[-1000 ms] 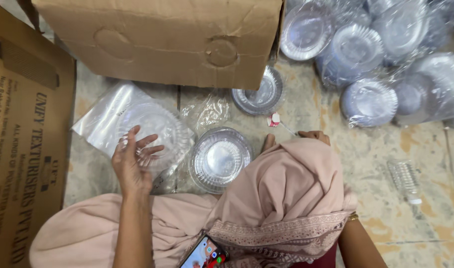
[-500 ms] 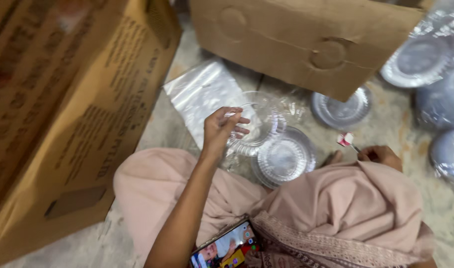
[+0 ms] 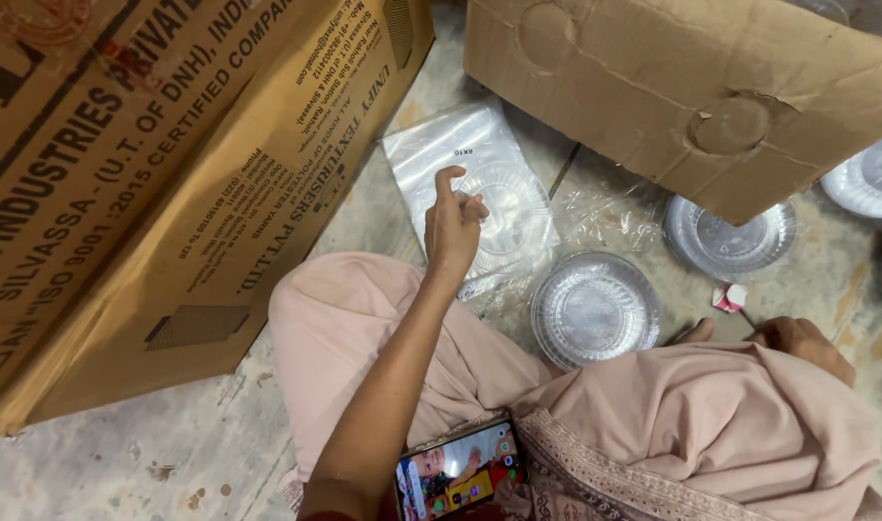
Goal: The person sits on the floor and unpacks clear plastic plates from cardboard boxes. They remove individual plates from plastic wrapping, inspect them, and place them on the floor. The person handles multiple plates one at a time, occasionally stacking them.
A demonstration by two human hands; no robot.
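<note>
Lying flat on the floor (image 3: 383, 241): a clear plastic bag (image 3: 441, 159) with a transparent ribbed plate (image 3: 513, 207) showing inside. Hovering over the bag's near edge, the left hand (image 3: 450, 227), grip loosely curled, index finger raised, holding nothing. Resting by the knee at right, the right hand (image 3: 798, 340), grip impossible to tell. Crowding the left, a large cardboard box (image 3: 171, 174); another box (image 3: 692, 87) far right. Sitting just right of the bag, a stack of clear plates (image 3: 595, 309); bare floor near left.
</note>
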